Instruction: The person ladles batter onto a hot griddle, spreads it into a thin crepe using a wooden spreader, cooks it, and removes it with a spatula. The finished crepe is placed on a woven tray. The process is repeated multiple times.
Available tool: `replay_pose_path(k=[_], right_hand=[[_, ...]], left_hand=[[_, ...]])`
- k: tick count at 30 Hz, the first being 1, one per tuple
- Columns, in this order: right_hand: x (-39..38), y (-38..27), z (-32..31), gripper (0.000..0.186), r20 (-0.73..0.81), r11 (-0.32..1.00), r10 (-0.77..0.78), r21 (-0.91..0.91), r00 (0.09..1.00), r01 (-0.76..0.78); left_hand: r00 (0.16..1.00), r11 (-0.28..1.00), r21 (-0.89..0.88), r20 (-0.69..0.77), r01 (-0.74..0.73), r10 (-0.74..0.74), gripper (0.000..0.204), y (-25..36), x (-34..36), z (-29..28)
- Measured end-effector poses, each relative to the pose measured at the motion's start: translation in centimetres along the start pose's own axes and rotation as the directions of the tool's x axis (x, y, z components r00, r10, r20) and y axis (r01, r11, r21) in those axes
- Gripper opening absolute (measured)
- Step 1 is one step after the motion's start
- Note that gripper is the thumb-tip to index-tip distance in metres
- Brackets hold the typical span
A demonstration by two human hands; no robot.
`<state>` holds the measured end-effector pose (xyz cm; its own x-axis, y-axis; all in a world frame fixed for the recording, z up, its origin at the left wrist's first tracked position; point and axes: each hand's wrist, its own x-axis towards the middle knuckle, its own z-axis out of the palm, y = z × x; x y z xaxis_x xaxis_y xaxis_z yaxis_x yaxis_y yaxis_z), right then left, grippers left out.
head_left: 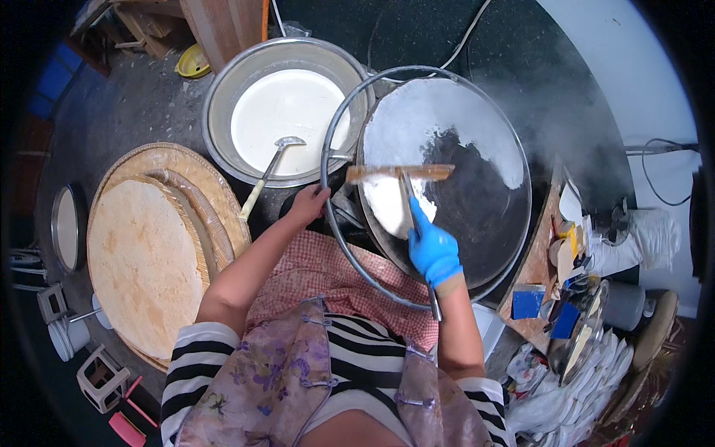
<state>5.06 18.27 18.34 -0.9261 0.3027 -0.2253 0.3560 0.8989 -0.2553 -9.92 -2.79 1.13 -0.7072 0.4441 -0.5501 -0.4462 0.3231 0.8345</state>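
The right hand (434,252), in a blue glove, is closed in a firm grip around the long thin metal handle of a T-shaped wooden batter spreader (400,173), whose flat wooden blade lies crosswise on the large round black griddle (477,216). The blade rests on a thin layer of white batter (439,123) that covers the far-left part of the griddle and a patch just under the handle; the near-right part of the black surface is bare, and steam rises off it toward the upper right. The bare left hand (307,204) is curled, its fingers closed on the rim of a thin grey metal hoop (325,160) that rings the griddle.

Just left of the griddle stands a wide round steel basin (223,97) full of white batter, with a steel ladle (272,167) leaning in it, the pale handle pointing toward the left hand. Further left on the dark worktop (134,104) lies a round woven bamboo tray (223,216) bearing a large pale round flatbread (138,261). A small yellow bowl (193,63) sits beyond the basin. To the right of the griddle, a wooden board (532,272) carries small blue and mixed items, with white plastic bags (581,395) heaped nearby
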Motion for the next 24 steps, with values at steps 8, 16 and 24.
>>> replay_pose_path(k=[8,16,24], right_hand=[[-4.0,3.4,-3.7,0.062,0.094,0.986,0.151,0.062,0.984,-0.158],[-4.5,1.5,-1.3,0.061,0.074,0.999,0.04,-0.012,0.996,-0.04],[-1.4,2.6,-1.8,0.059,0.012,0.998,0.034,0.055,0.999,-0.035]], left_hand=[[0.999,0.941,-0.334,0.017,0.051,-0.048,0.029,-5.7,-8.3,5.4],[0.991,0.995,-0.052,-0.108,-0.086,0.08,0.03,-3.5,-3.9,4.3],[0.999,0.967,0.25,0.02,-0.048,0.044,0.036,0.6,3.8,-1.3]])
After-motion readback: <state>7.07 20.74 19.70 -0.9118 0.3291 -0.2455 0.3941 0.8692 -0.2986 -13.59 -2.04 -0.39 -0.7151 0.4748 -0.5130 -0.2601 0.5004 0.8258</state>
